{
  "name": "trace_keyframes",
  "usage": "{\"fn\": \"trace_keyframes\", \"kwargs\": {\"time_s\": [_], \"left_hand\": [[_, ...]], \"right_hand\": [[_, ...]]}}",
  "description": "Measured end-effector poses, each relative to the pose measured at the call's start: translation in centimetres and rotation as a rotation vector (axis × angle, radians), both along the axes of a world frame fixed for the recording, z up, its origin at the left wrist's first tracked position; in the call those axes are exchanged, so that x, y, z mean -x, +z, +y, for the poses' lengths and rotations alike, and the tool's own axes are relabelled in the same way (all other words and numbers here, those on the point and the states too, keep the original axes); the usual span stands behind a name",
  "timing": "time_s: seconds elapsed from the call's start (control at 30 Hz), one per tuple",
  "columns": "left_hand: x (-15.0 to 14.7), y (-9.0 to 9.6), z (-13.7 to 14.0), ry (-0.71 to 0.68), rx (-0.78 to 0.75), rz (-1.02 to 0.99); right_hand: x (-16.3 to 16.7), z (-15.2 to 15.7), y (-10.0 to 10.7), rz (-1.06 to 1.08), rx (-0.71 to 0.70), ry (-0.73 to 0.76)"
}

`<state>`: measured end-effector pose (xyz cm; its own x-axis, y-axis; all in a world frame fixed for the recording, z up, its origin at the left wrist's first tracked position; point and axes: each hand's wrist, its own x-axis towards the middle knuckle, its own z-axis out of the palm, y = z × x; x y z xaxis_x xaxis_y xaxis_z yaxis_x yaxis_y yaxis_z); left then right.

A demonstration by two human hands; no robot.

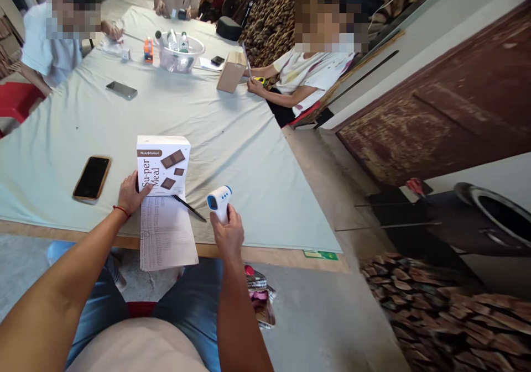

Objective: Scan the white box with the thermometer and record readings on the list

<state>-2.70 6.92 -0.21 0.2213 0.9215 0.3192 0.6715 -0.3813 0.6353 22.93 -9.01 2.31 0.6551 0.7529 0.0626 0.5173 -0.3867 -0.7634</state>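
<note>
My left hand (133,194) grips the lower left side of a white box (176,164) printed "NutriMotion Su-per Meal", with the thumb across its front. The box stands upright on a sheet of paper (168,236) covered in small writing, which hangs over the table's near edge. A black pen (191,209) lies slanted across the paper, just right of the box. In my right hand (229,231) is a white and blue infrared thermometer (219,199), held by its handle with its small screen toward me. My fingers on the far side of the handle are partly hidden.
A phone (92,177) lies left of the box and another phone (121,90) farther back. Beyond are a plastic basin (193,48) of bottles, an orange object (148,50) and a cardboard box (230,73). People sit around the cloth-covered table (265,184). Firewood (448,311) is stacked at right.
</note>
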Motion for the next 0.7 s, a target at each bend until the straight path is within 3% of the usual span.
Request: {"fn": "trace_keyframes", "kwargs": {"time_s": [0.1,0.17,0.27,0.4,0.47,0.57,0.7], "left_hand": [[-0.1,0.2,-0.1,0.0,-0.002,0.021],[-0.1,0.2,-0.2,0.002,0.003,0.021],[-0.1,0.1,-0.3,-0.006,0.011,0.016],[0.0,-0.1,-0.5,-0.022,0.002,-0.013],[0.0,-0.4,-0.6,-0.034,-0.002,-0.037],[0.0,-0.8,-0.6,-0.038,0.01,-0.061],[-0.1,-1.1,-0.6,-0.049,0.033,-0.044]], "right_hand": [[-2.9,0.2,-1.6,-0.225,0.245,0.014],[-4.2,0.1,-2.2,-0.302,0.307,0.031],[-5.0,0.0,-2.9,-0.385,0.291,0.035],[-3.6,0.3,-3.5,-0.511,0.102,0.014],[-2.0,0.8,-3.7,-0.501,0.038,0.1],[0.8,1.7,-3.9,-0.457,0.083,0.304],[2.3,2.2,-3.6,-0.441,0.183,0.364]]}}
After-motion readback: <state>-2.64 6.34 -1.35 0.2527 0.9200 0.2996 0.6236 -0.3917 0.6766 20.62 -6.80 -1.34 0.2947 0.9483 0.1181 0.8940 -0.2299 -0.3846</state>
